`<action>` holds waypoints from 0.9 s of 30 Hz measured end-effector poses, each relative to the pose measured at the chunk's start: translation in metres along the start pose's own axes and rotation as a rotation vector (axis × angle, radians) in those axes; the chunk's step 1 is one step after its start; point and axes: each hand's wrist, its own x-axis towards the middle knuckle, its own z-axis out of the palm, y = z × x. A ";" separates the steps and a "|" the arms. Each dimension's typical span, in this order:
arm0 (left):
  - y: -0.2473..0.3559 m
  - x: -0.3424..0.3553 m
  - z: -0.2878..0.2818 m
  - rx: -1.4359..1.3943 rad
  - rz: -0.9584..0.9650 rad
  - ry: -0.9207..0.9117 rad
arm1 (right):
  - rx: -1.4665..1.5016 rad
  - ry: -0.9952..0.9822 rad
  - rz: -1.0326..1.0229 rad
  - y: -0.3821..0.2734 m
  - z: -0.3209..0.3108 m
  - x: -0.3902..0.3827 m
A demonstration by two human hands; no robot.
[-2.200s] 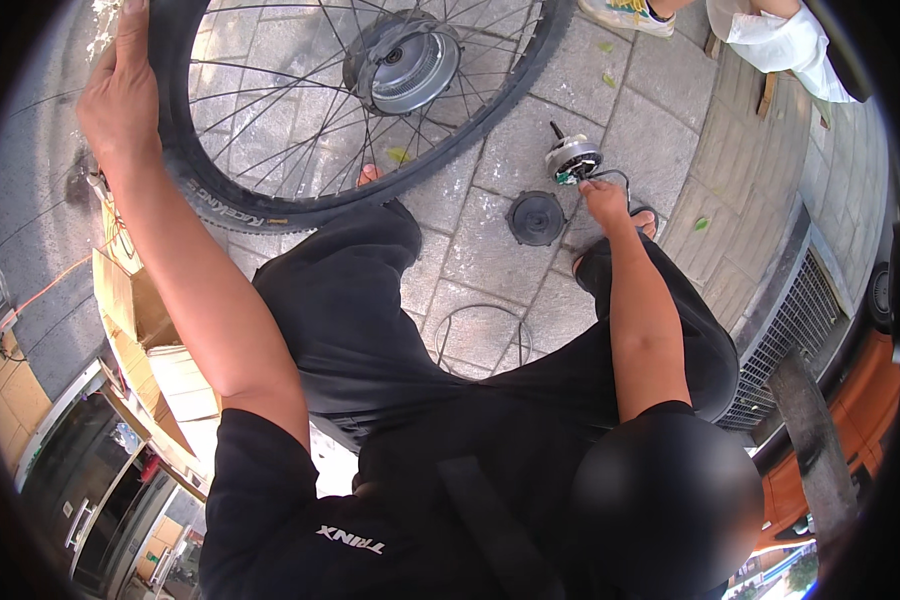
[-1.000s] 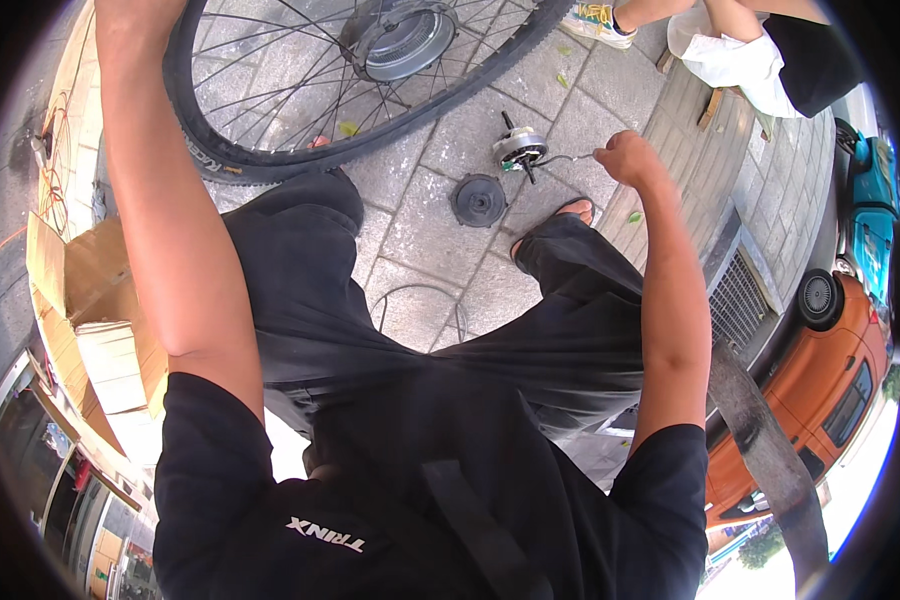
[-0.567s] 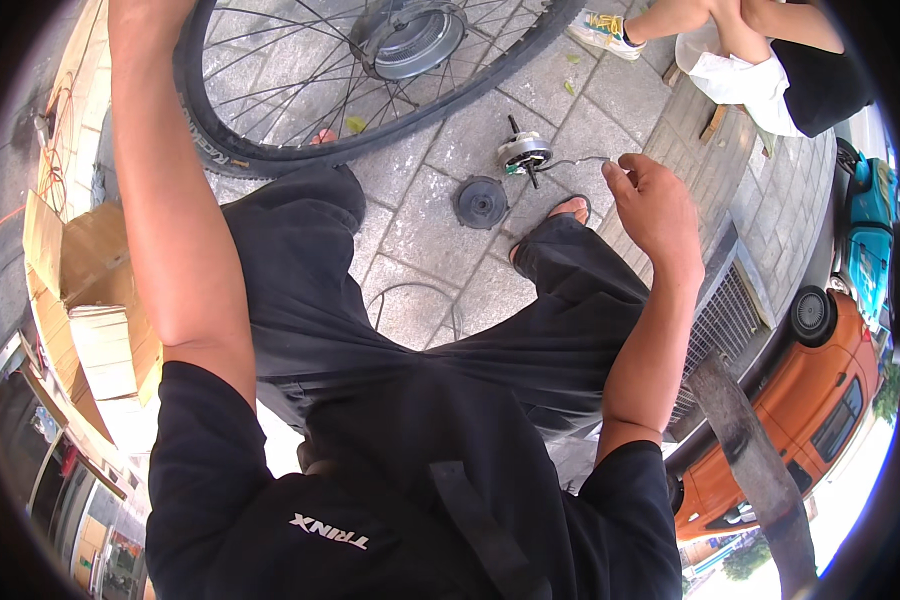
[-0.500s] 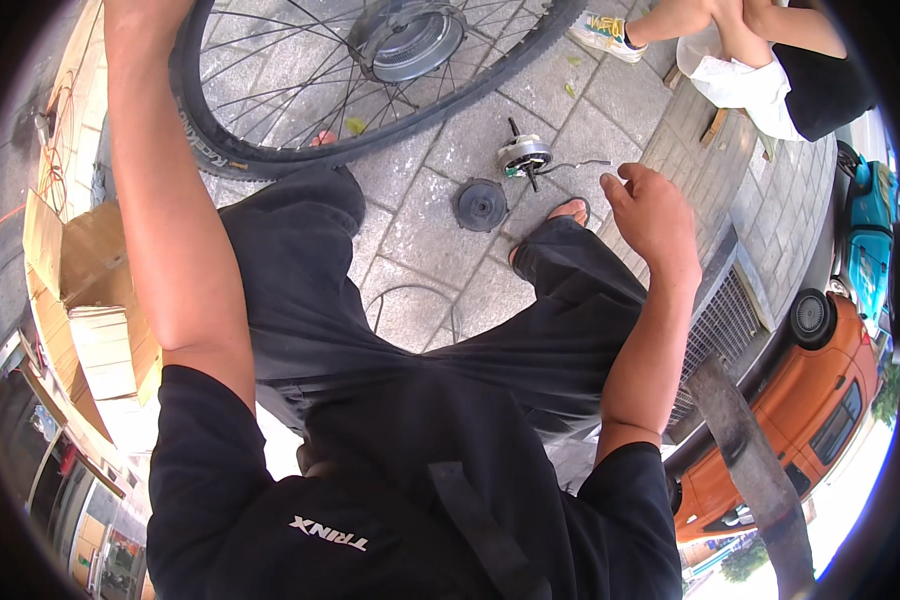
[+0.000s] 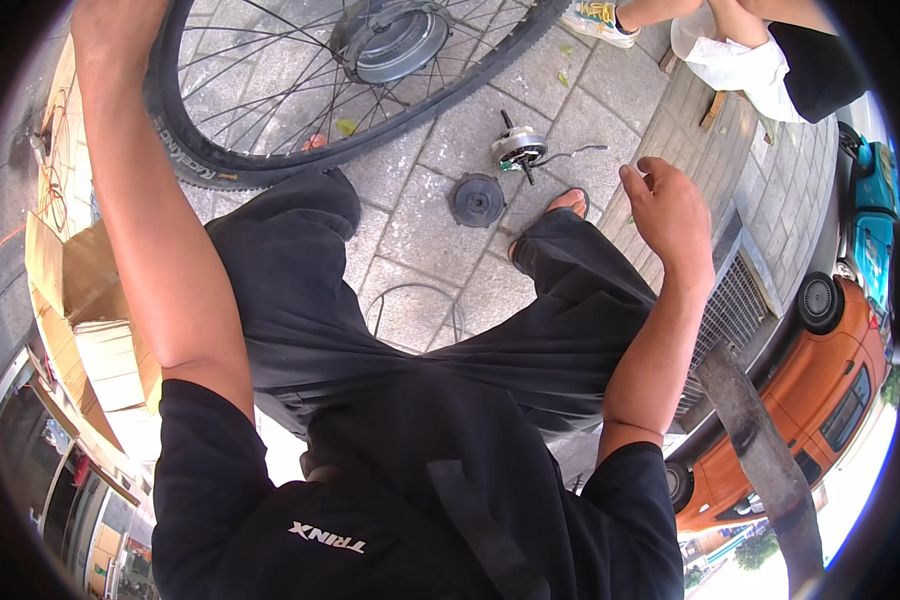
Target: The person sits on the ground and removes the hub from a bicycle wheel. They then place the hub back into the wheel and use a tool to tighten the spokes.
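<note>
My left arm reaches up to the far left, and the top edge cuts off my left hand [image 5: 117, 28], so its fingers are hidden. Close to that hand stands a spoked bicycle wheel [image 5: 260, 172] with a black tyre and a big grey hub motor [image 5: 400, 50]. To the right, my right hand [image 5: 673, 212] hangs over the paving, loosely curled, thumb apart from the fingers and nothing visible in it. Left of it lie a silver motor core [image 5: 519, 151] with an axle and a wire, and a round dark cover [image 5: 477, 200].
An open cardboard box [image 5: 95, 275] stands at the left. Another person's shoe [image 5: 602, 22] and legs show at the top right. Along the right are a metal grate [image 5: 725, 310], a strip of worn grey material [image 5: 760, 440], and an orange car [image 5: 820, 410].
My right hand has shifted slightly right, and my left hand a little left. The wheel and ground parts appear slightly higher and further left as the view moved.
</note>
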 end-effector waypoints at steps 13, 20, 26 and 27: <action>-0.043 0.021 0.016 -0.220 0.229 0.039 | 0.036 0.016 0.017 0.005 -0.003 -0.002; -0.040 0.021 0.015 -0.148 0.279 0.054 | 0.025 -0.010 0.035 0.007 -0.002 -0.001; -0.054 0.030 0.015 -0.213 0.247 0.005 | 0.038 0.023 0.008 0.007 0.000 -0.004; -0.055 0.031 0.015 -0.205 0.240 0.000 | 0.038 0.028 0.005 0.007 0.001 -0.004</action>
